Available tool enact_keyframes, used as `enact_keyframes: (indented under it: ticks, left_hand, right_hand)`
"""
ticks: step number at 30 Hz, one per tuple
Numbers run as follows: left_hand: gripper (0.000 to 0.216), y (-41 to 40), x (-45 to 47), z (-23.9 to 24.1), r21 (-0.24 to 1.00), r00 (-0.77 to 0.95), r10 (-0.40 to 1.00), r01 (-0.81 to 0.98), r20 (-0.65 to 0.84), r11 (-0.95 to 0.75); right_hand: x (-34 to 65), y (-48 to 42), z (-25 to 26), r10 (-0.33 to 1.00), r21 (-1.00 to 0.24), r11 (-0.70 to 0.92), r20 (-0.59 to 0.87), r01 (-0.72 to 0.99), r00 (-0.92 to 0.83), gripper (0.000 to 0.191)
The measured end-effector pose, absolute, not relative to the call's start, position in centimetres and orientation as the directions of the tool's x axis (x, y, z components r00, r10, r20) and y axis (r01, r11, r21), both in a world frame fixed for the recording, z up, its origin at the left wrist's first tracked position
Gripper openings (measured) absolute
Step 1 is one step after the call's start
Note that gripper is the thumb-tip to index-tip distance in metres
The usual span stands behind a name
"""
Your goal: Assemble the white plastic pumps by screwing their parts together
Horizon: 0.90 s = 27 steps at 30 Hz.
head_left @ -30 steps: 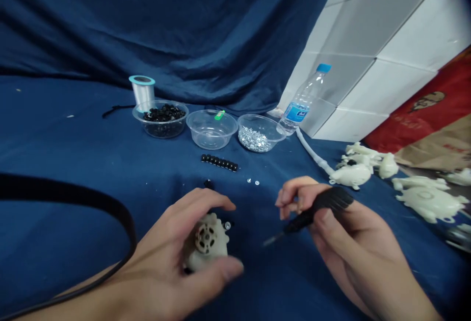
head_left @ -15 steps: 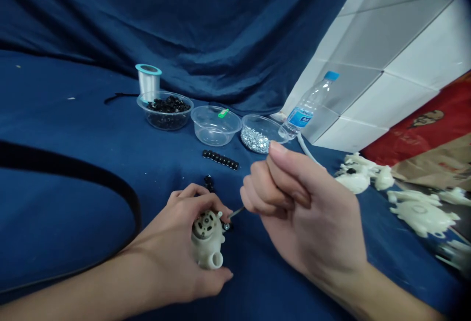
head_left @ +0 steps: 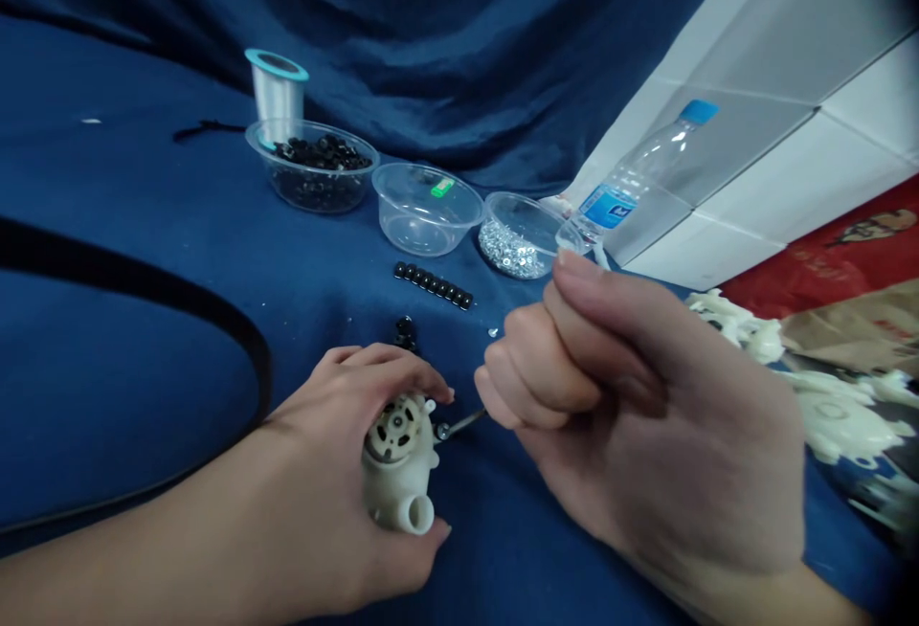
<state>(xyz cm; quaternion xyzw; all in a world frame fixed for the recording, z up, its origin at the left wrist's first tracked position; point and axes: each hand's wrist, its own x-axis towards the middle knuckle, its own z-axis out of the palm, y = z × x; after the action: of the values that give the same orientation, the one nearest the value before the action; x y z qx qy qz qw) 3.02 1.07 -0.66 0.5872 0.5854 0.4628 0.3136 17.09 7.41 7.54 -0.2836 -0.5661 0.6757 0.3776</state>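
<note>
Holding off-white plastic housing [head_left: 397,478] against steel screwdriver [head_left: 465,423]

Housing is located low at centre of view, above a dark blue fabric cloth [head_left: 122,396], cupped in the left hand [head_left: 326,444]. Its long axis runs roughly fore-and-aft, tilted slightly: a short round spout points down toward the wearer, and a spoked circular opening faces up. Surface is smooth, moulded and matte. Left fingers curl closed over the far side, with the thumb under the spout end. The right hand [head_left: 646,415] is shut in a tight fist around the screwdriver; the handle is hidden by the fingers. Only the slim shaft shows, pointing left, its tip meeting a small silver screw [head_left: 442,432] at the housing's side.

Nearby, a straight row of round black beads [head_left: 433,285] lies on the cloth. Beyond stand a clear plastic bowl of black fasteners [head_left: 316,171], a second clear plastic bowl [head_left: 423,210], and a clear plastic bowl of silver small parts [head_left: 518,238]. A clear plastic water bottle with blue cap [head_left: 632,181] leans beside them.
</note>
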Motion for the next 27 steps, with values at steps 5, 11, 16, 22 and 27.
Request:
enact_keyframes:
  ticks: [5, 11, 16, 22, 27]
  left_hand:
    - [0.043, 1.03, 3.05, -0.64, 0.945, -0.114, 0.973, 0.284, 0.200, -0.161]
    - [0.038, 1.29, 3.13, -0.54, 0.975, -0.107, 0.983, 0.182, 0.147, -0.126]
    - [0.043, 1.17, 2.99, -0.35, 0.944, -0.064, 0.990, 0.314, 0.128, -0.101]
    - [0.050, 0.66, 2.78, 0.01, 0.831, 0.037, 0.992, 0.543, 0.124, -0.124]
    - [0.050, 0.78, 2.86, -0.34, 0.814, 0.053, 0.988, 0.562, 0.144, -0.149]
  right_hand:
    - [17.19, 7.30, 7.44, 0.814, -0.977, -0.083, 0.048, -0.198, -0.578, 0.057]
    - [17.33, 7.21, 7.10, 0.796, -0.957, -0.112, 0.074, -0.267, -0.600, 0.055]
    - [17.30, 7.21, 7.34, 0.796, -0.958, -0.118, 0.066, -0.262, -0.602, 0.056]
    - [17.15, 7.43, 7.29, 0.793, -0.947, -0.133, 0.075, -0.292, -0.605, 0.054]
    - [16.97, 7.15, 7.24, 0.804, -0.961, -0.115, 0.057, -0.250, -0.592, 0.054]
